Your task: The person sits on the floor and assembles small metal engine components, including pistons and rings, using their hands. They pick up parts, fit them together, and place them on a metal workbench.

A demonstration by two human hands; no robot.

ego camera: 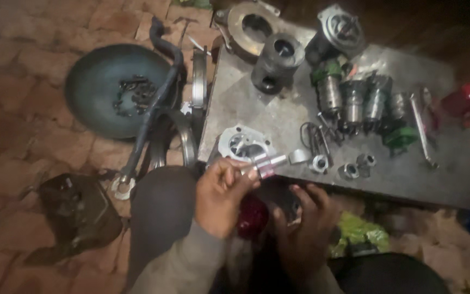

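Observation:
My left hand holds a short shiny metal shaft by its fingertips, just in front of the near edge of a grey metal plate. My right hand is lower, below that edge, fingers curled over a dark part that I cannot make out; a red round object shows between the two hands. A round silver housing lies on the plate right beside the shaft.
On the plate lie a dark cylinder, a row of gears on shafts, a wrench, small nuts and springs. A round dark pan with bolts and a black hose lie on the brick floor to the left.

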